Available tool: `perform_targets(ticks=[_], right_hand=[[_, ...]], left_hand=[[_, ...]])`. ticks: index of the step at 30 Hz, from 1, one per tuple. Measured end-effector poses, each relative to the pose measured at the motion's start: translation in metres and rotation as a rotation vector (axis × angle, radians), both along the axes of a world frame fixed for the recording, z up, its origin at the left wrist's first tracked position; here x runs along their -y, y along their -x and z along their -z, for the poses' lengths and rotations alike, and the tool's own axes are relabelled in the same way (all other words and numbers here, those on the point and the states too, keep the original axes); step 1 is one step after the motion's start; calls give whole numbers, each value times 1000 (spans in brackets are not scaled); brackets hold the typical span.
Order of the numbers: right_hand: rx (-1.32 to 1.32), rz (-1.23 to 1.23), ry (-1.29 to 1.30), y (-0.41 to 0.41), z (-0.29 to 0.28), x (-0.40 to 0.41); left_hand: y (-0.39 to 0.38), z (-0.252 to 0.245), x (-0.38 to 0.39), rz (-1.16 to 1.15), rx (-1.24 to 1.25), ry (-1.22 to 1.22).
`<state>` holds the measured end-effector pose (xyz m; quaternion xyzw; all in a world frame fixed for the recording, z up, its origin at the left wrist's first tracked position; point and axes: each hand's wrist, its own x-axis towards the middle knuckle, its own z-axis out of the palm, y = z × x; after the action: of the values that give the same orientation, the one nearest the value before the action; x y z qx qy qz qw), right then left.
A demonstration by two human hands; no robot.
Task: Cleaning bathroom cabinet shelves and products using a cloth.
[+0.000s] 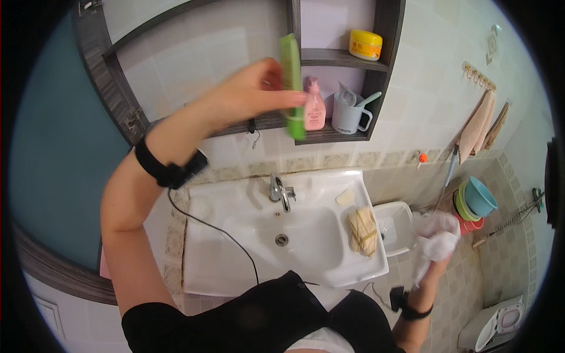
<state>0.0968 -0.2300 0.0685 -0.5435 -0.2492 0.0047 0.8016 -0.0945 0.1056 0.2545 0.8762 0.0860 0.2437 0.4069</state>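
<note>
My left hand (260, 90) is raised at the wall cabinet and grips a green tube (290, 61) with a bright green cap at its lower end. The tube is upright, slightly blurred, and in front of the cabinet's middle divider. Just right of it a pink pump bottle (314, 112) stands on the lower shelf, close to my thumb tip. Out to the right, my right hand (441, 260) holds a crumpled white cloth (437, 238), which hides most of the fingers. That hand is beyond the right edge of the white washbasin (247, 269).
A white mug (346, 117) shares the lower shelf; a yellow jar (365, 45) sits above. The basin carries a chrome faucet (279, 192), a soap bar (345, 197) and a folded yellow cloth (363, 231). Rightward are a white tub (397, 212), stacked basins (481, 196) and a toilet (490, 326).
</note>
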Motion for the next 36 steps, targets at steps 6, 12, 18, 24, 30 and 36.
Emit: perform_targets(ticks=[6, 12, 18, 24, 30, 36], right_hand=[[765, -191, 183, 58, -66, -110], [640, -119, -121, 47, -98, -171], [216, -158, 270, -19, -191, -221], [359, 96, 615, -77, -198, -301], [693, 345, 889, -91, -195, -314], [409, 88, 885, -94, -206, -311]], left_hand=[[-34, 19, 88, 157, -8, 566], [-35, 29, 67, 13, 125, 644], [-13, 52, 26, -134, -171, 400], [2, 110, -9, -231, -188, -36], [9, 101, -59, -553, -37, -680], [-23, 74, -95, -597, 179, -882]])
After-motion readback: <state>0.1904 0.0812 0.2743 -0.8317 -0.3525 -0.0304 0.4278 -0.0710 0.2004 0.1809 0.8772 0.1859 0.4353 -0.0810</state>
